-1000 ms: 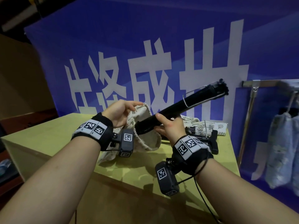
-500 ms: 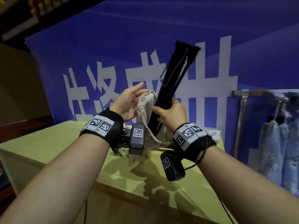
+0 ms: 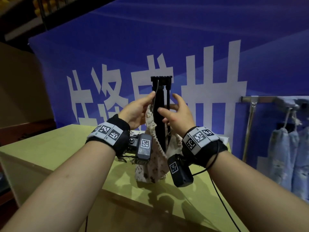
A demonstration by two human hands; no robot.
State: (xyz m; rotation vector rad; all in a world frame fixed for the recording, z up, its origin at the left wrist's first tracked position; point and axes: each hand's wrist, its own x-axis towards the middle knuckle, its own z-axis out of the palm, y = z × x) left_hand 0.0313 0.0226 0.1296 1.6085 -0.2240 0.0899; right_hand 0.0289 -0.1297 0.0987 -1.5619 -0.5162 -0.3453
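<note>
A black folded tripod (image 3: 160, 104) stands upright with its lower end inside a beige patterned drawstring bag (image 3: 153, 166). The bag rests on the yellow-green table (image 3: 66, 148). My left hand (image 3: 138, 111) holds the bag's rim at the left of the tripod, its fingertips reaching up to the tripod's side. At the tripod's right, my right hand (image 3: 177, 114) has its fingers spread, the thumb against the black shaft and no firm grip on it. Both wrists carry black bands with marker tags and small camera units.
A blue banner with large white characters hangs behind the table. At the right, a metal rail (image 3: 260, 98) holds pale blue cloth bags (image 3: 287, 156). More patterned cloth (image 3: 223, 139) lies behind my right wrist. The table's front edge runs below my forearms.
The tripod went from slanted to upright and slid deeper into the bag. My right hand loosened its grip and spread its fingers. My left hand rose along the tripod with the bag's rim.
</note>
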